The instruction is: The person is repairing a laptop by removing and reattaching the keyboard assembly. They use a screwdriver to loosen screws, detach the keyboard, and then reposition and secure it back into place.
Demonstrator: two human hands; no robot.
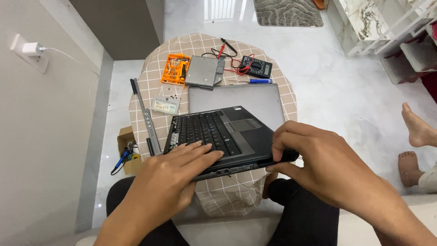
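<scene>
Both hands sat closest in the head view — my left hand [175, 175] lay flat, fingers spread on the laptop base [225, 136], my right hand [314, 159] pinched its front corner. Overhanging the round table [150, 82], the base could tip off, I judged.

Laptop [227, 136]: front edge partly hidden under left hand [170, 180] and right hand [314, 159]. Bystander's feet [416, 141]: cut off at right edge.
</scene>
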